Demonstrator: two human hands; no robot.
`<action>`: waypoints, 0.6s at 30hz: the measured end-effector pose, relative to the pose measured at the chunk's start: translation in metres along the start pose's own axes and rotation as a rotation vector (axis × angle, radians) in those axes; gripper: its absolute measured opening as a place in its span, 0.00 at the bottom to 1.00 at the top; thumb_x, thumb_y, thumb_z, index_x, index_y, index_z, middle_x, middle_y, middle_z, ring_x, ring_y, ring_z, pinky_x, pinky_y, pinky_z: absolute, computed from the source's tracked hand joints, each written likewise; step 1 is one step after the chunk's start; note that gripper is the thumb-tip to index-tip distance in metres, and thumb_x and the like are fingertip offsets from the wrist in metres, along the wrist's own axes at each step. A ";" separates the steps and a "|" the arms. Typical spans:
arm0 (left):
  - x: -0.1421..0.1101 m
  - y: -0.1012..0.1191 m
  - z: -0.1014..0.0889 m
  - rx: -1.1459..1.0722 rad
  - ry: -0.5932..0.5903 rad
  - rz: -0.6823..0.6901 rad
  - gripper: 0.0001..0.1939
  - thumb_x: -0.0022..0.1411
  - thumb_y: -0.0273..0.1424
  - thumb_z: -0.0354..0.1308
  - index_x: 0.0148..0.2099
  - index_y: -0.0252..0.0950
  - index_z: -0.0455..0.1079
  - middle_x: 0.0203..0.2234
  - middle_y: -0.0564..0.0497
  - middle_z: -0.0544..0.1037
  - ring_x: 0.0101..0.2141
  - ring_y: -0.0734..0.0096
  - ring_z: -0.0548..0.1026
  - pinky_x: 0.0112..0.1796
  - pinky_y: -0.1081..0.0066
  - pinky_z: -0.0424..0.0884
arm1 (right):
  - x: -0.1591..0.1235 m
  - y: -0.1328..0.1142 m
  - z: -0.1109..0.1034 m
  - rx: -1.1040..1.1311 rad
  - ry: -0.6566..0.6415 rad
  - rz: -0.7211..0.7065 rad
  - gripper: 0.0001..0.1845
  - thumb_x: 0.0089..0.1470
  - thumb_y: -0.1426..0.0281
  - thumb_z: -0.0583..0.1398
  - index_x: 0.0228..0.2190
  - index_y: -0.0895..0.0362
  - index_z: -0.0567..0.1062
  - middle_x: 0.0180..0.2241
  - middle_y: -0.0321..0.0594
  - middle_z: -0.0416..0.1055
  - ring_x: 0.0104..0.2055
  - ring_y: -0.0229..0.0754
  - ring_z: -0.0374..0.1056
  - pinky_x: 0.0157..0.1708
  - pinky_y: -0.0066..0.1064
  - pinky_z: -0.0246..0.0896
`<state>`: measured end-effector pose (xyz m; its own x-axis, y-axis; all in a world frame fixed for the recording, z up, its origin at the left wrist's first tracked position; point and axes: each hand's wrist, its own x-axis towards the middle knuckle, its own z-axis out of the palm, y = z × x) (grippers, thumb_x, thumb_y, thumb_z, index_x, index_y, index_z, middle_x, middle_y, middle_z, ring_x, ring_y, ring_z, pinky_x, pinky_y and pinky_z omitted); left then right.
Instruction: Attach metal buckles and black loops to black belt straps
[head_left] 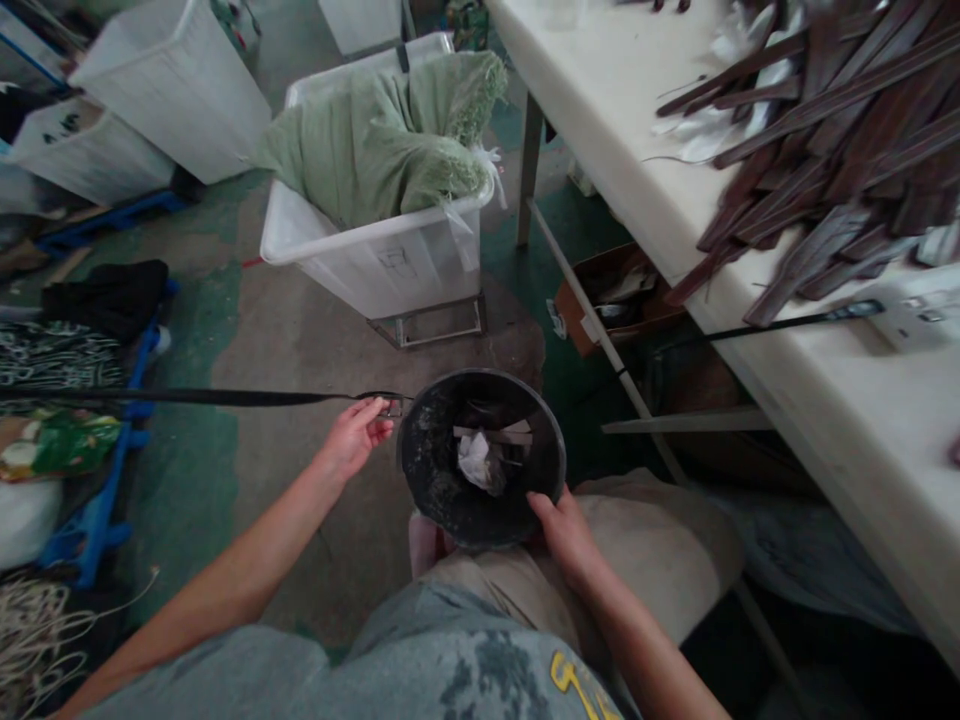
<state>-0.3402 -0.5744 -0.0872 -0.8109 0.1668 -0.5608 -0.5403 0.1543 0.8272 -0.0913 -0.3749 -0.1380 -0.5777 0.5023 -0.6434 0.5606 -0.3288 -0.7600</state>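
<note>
Green-and-grey floor [307,345] spreads beneath the black bucket [436,470], the right hand [574,540] gripping its right rim, while just left of it the nearer left hand's [349,445] fingers pinch the black strap [247,398] by its metal buckle [391,408], its length running leftward from them.

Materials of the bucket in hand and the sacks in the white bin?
Black bucket: likely molded plastic, dull and scuffed; pale smears on the inner wall, thin even rim.

Green sacks: probably woven plastic, matte; soft folds and frayed, stringy edges. Could be coarse cloth; the weave is too small to tell.
</note>
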 end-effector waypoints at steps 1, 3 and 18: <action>0.002 0.000 -0.003 -0.029 0.004 -0.015 0.06 0.55 0.29 0.65 0.34 0.33 0.73 0.32 0.51 0.81 0.22 0.80 0.75 0.27 0.77 0.73 | -0.001 -0.001 0.000 0.010 0.000 0.012 0.19 0.44 0.60 0.59 0.37 0.57 0.72 0.33 0.43 0.75 0.38 0.51 0.72 0.36 0.37 0.70; 0.006 -0.004 -0.007 -0.070 0.002 -0.054 0.04 0.55 0.28 0.64 0.33 0.33 0.72 0.30 0.51 0.81 0.25 0.80 0.77 0.31 0.77 0.74 | -0.002 -0.001 0.001 0.031 -0.005 0.039 0.17 0.46 0.59 0.58 0.35 0.56 0.72 0.29 0.41 0.74 0.34 0.49 0.73 0.29 0.35 0.70; 0.013 -0.043 0.006 0.984 -0.235 0.246 0.18 0.53 0.45 0.60 0.39 0.39 0.76 0.36 0.46 0.83 0.41 0.48 0.79 0.45 0.59 0.72 | 0.000 -0.002 0.008 0.032 0.018 -0.176 0.27 0.46 0.63 0.57 0.49 0.58 0.70 0.46 0.49 0.75 0.49 0.53 0.72 0.49 0.39 0.67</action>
<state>-0.3262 -0.5727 -0.1303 -0.7528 0.4706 -0.4602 0.1417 0.7986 0.5849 -0.0972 -0.3810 -0.1369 -0.6544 0.5681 -0.4990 0.4324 -0.2603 -0.8633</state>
